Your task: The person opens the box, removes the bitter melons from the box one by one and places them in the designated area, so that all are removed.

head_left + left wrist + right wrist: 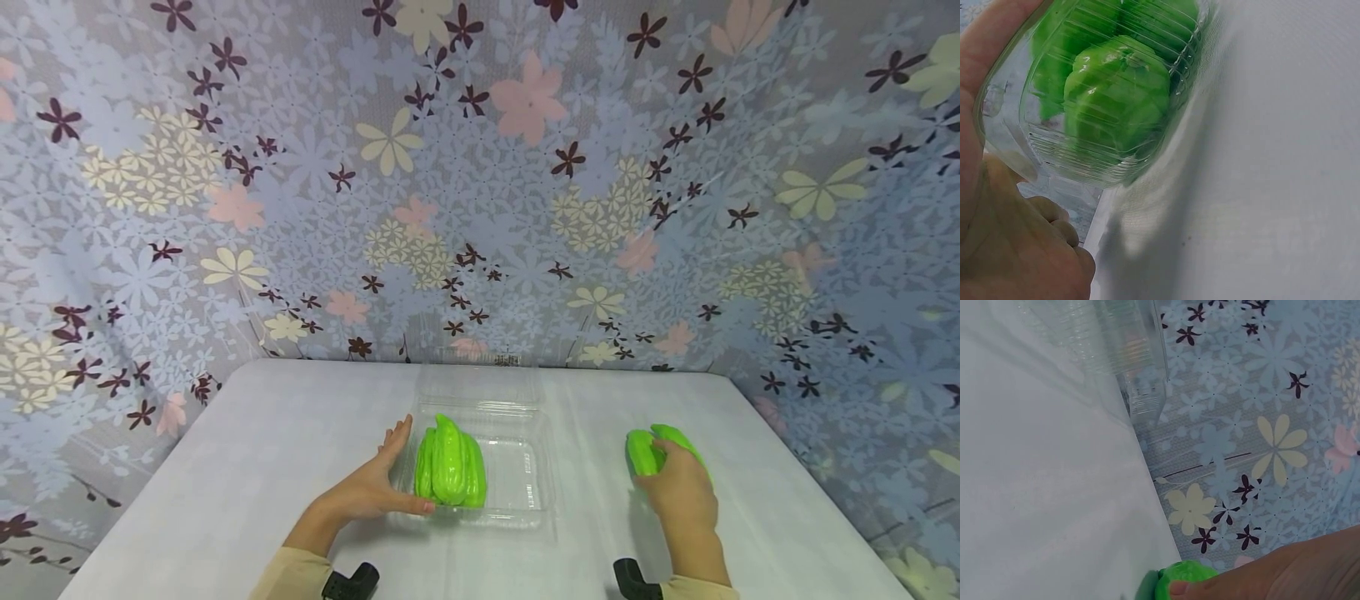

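A clear plastic container [512, 471] stands on the table with its lid [480, 379] folded open toward the back. Several glossy green peppers [450, 467] lie side by side in its left half; their rounded ends [1116, 94] show through the wall in the left wrist view. My left hand [371, 487] spans the container's front left corner, thumb along the front and fingers stretched along the left side. Off to the right, my right hand [682, 492] grips a green pepper [642, 452] on the table. Whether the green part beyond the fingers is a second pepper, I cannot tell.
A white cloth covers the table [300, 425]. Behind its far edge hangs a flower-patterned curtain [480, 208], close to the container's open lid. White tabletop lies between the container and my right hand.
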### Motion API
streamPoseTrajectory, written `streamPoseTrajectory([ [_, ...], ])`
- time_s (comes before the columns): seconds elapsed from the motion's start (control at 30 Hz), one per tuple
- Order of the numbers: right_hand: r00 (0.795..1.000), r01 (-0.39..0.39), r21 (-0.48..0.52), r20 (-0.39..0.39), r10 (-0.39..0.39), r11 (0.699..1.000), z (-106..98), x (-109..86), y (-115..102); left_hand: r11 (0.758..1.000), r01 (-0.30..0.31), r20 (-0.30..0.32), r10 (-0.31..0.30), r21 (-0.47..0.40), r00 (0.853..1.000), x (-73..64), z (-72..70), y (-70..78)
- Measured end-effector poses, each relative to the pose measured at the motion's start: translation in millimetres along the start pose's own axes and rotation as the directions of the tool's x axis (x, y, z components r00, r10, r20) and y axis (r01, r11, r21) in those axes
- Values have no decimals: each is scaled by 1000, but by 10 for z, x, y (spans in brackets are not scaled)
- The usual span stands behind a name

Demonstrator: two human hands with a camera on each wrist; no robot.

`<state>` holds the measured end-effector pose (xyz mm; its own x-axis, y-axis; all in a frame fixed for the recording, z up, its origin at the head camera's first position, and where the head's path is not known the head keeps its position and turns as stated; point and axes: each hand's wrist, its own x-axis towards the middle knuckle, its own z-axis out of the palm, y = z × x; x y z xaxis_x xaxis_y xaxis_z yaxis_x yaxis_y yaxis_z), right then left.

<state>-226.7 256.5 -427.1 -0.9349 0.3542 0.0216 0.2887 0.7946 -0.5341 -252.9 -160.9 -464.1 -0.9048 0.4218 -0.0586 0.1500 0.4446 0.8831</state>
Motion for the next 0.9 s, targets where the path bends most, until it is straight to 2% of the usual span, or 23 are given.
streamPoseTrajectory([
  [0.27,999,-16,-32,-31,15,999,7,-19,-24,1000,-5,1,5,-2,1000,-9,-8,12],
  [0.7,995,71,17,-78,-69,997,-30,-55,-94,1000,-1,-4,1,1,1000,15,8,-22],
  [0.9,994,99,57,-49,-96,994,-63,-81,-191,1000,-5,-2,5,6,1000,7,10,-31],
])
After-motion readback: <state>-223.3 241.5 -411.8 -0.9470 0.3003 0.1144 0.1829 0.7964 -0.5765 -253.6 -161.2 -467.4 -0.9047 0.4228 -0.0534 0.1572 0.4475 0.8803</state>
